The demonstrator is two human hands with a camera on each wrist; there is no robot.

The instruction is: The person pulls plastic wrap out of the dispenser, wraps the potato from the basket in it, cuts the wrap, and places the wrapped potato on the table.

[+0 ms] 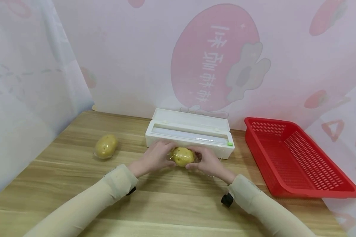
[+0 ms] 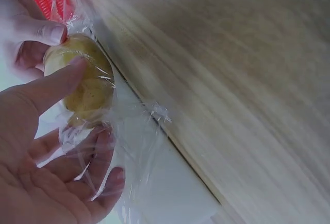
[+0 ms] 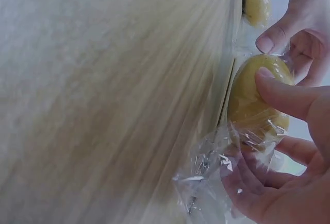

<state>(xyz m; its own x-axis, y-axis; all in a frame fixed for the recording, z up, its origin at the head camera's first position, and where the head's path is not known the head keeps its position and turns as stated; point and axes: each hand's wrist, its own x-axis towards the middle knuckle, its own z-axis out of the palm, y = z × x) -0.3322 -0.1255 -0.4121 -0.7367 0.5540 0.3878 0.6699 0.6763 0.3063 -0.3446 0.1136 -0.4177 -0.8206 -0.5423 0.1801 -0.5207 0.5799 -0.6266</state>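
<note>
A yellow potato (image 1: 182, 156) in clear cling film lies between my two hands, just in front of a white cling film box (image 1: 226, 152). My left hand (image 1: 155, 157) holds one end, its thumb laid over the potato in the left wrist view and its curled fingers under loose film (image 2: 136, 147). At the other end my right hand (image 1: 208, 163) grips the potato, thumb on top; loose film (image 3: 203, 177) bunches beside its fingers in the right wrist view. The fingertips behind the potato are partly hidden in the head view.
Off to the left, a second potato (image 1: 106, 146) wrapped in film lies on the wooden table (image 1: 172, 204). The white box stands with its lid (image 1: 190, 118) up, showing a film roll (image 1: 190, 134) and a green slider (image 1: 229, 144). A red basket (image 1: 264, 161) stands at the right.
</note>
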